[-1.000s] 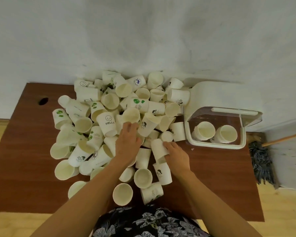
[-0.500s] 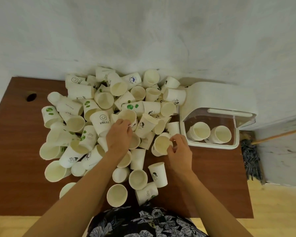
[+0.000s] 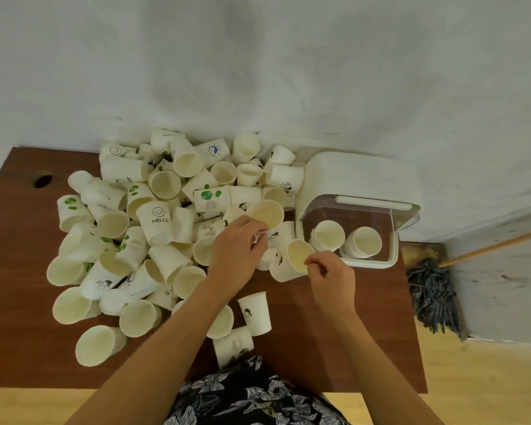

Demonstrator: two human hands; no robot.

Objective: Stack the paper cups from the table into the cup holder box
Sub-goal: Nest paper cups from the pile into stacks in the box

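The right hand (image 3: 331,276) has its fingers curled in, and its thumb and first finger pinch the rim of a white paper cup with a small dark drawing (image 3: 292,261). This cup is tipped so its open mouth faces up and toward the white plastic cup holder box with a clear front (image 3: 354,176). The cup is just beside the box but not in it.

The left hand (image 3: 236,251) is bent too, with its fingertips on the rim of a second white paper cup with a cream inside (image 3: 265,213). It looks like a light grip (the fingers hide part of the rim, so I cannot tell how tight it is).

The box sits at the back right of the brown wooden table (image 3: 16,326), up against the pale wall (image 3: 258,62). Its lid is lifted, and 2 white cups (image 3: 345,240) stand inside it side by side, mouths showing.

A big pile of white paper cups (image 3: 141,228) covers the middle and left of the table, most lying on their sides. One cup with a smiley face (image 3: 157,220) says "HELLO" in black letters. Another cup at the back (image 3: 117,152) has the same face and word. Some cups have green spots. One has a round blue mark, too small to read. A single cup with a little dark figure (image 3: 256,312) stands upside down near the front edge.

A dark stringy mop with a wooden handle (image 3: 432,289) lies on the floor to the right of the table
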